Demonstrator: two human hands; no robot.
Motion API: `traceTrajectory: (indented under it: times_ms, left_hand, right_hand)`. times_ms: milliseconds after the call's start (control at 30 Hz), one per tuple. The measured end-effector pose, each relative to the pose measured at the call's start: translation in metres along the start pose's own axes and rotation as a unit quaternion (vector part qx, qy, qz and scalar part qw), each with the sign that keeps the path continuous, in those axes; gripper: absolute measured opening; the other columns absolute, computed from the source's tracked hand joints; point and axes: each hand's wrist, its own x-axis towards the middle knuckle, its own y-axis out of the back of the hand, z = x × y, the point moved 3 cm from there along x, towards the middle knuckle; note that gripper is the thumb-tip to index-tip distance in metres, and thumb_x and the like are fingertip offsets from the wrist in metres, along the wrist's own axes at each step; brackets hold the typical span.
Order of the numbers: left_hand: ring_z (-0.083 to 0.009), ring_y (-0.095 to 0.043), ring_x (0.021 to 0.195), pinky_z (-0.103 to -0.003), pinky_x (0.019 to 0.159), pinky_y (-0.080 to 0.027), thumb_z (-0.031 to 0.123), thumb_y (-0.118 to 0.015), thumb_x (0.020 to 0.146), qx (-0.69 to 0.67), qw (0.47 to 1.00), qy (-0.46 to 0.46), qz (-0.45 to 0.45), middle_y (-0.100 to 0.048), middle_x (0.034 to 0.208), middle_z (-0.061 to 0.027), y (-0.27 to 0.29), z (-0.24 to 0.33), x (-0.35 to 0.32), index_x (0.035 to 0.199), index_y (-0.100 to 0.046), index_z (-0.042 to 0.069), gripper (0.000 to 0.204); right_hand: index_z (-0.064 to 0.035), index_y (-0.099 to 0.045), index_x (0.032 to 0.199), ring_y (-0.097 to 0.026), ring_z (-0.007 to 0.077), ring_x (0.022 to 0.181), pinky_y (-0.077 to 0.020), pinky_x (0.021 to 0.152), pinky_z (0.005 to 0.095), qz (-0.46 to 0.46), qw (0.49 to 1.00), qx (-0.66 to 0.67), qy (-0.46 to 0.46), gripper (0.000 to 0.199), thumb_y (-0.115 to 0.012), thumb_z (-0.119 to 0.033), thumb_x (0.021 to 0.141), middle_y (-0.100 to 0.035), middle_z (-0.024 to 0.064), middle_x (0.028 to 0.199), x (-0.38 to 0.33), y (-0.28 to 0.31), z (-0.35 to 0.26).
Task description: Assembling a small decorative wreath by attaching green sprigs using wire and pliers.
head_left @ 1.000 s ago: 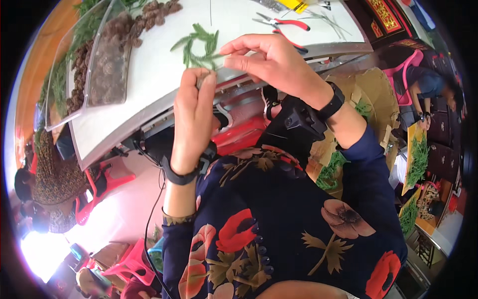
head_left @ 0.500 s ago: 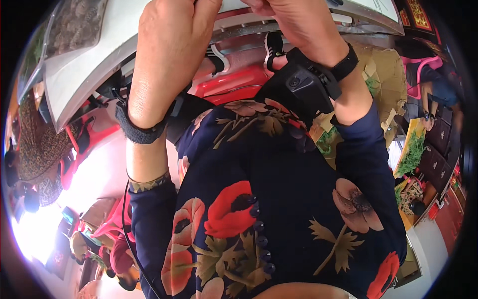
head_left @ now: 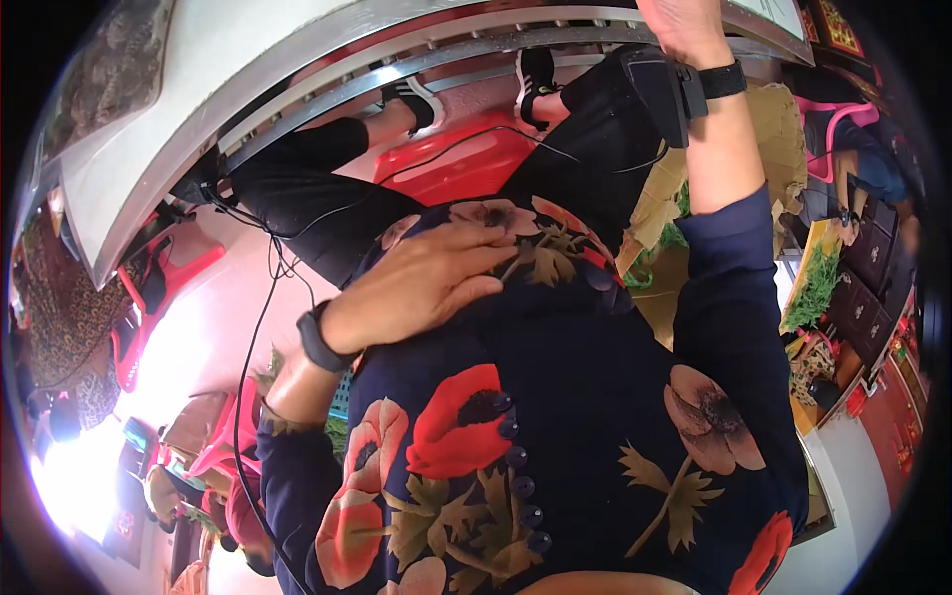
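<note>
My left hand lies palm down against the front of the dark floral shirt, its fingers stretched out and holding nothing. A black strap circles that wrist. At the top edge, beside the white table, is my right hand; its fingers are cut off by the frame, so what it holds or touches is hidden. A black strapped device sits on the right wrist.
Under the metal-edged table are my black shoes and a red plastic stool. A loose black cable hangs at my left. Cardboard with green plastic sprigs stands at my right. Other people and pink chairs are around.
My left hand has come back from the table at the top edge to rest on the shirt. My right hand has shifted to the right and further up, partly out of frame.
</note>
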Motion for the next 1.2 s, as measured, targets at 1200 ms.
traceTrajectory:
  times_ms: [1200]
  left_hand:
    - [-0.0337,-0.063,0.069,-0.039,0.063,-0.050,0.027,-0.064,0.088,0.134,0.990,0.034,-0.037,-0.066,0.078,-0.0161,0.075,0.041,-0.009,0.094,-0.070,0.006,0.022]
  right_hand:
    - [-0.0005,-0.065,0.102,-0.047,0.0044,0.059,-0.0346,0.052,0.0174,0.021,0.999,0.006,-0.041,0.016,-0.064,-0.014,0.092,-0.056,-0.0027,0.074,0.001,0.017,0.015]
